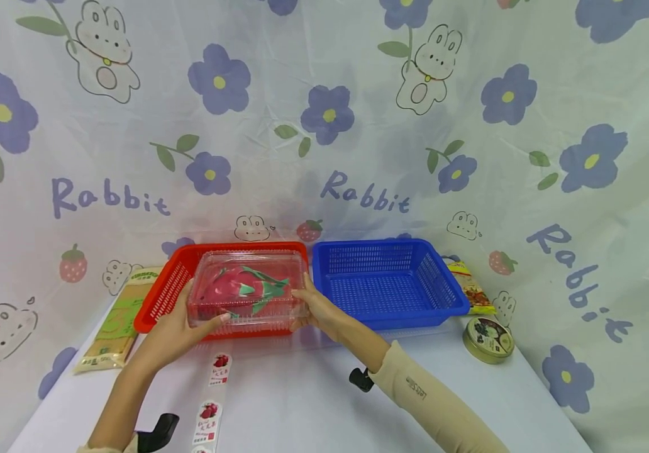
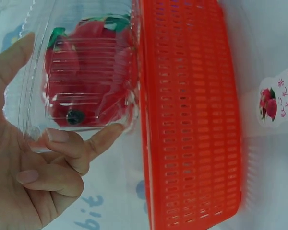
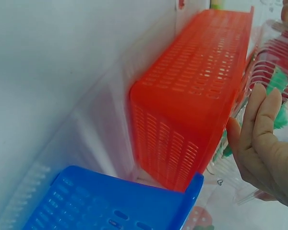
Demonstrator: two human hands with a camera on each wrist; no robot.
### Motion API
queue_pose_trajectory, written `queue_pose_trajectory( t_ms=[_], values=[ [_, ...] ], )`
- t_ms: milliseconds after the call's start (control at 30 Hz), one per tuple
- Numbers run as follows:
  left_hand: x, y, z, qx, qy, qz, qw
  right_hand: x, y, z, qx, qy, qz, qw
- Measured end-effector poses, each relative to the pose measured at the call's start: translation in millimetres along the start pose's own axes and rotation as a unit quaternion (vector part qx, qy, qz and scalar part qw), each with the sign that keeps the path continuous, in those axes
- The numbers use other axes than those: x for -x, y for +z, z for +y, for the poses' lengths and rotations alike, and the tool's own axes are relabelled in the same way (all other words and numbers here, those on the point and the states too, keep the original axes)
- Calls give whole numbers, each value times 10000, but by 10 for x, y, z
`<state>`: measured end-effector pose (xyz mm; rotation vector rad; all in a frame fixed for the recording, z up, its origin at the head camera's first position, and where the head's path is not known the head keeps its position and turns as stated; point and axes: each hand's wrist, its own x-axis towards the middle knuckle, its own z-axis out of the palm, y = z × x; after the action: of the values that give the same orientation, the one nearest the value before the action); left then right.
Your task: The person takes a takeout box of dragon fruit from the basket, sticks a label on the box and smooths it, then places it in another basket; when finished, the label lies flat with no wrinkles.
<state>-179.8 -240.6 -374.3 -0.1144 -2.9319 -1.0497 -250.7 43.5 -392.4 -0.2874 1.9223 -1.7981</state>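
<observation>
Head view: clear plastic clamshell box (image 1: 248, 289) with a dragon fruit (image 1: 239, 286) inside, held over the red basket (image 1: 160, 296); whether its base rests on the basket or hangs just clear, cannot tell. Left hand (image 1: 180, 327) grips the 9 o'clock end, thumb across the front wall, fingers (image 2: 93, 141) curled under the corner. Right hand (image 1: 319, 308) presses the 3 o'clock end with fingers (image 3: 259, 115) nearly straight, flat on the wall.

Handling, as judged: thin clear shell, light itself, but the fruit gives it weight in the middle. Walls look flexible and slick; a hard squeeze would buckle them or pop the lid. Ribbed end walls and the rim flange are the better holds, with support underneath. Fruit may roll if the box tips.

Edges and room: blue basket (image 1: 389, 283) sits just beside the red one at 3 o'clock, rims near touching, its inside free. Bench (image 1: 313, 402) open at 6 o'clock except a sticker strip (image 1: 214, 393). Flat packet (image 1: 115, 321) at 9 o'clock, round tin (image 1: 487, 340) and a snack pack (image 1: 471, 286) beyond the blue basket at 3 o'clock. Cloth backdrop close behind both baskets at 12.
</observation>
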Motion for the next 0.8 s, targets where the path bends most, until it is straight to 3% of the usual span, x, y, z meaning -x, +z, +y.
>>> queue_pose_trajectory(
  t_ms=[367, 800],
  values=[
    [51, 23, 72, -154, -53, -8, 9999, 99, -26, -7, -136, -116, -88, 9998],
    [115, 99, 98, -62, 12, 58, 10000, 220, -79, 33, 87, -16, -103, 9999]
  ],
)
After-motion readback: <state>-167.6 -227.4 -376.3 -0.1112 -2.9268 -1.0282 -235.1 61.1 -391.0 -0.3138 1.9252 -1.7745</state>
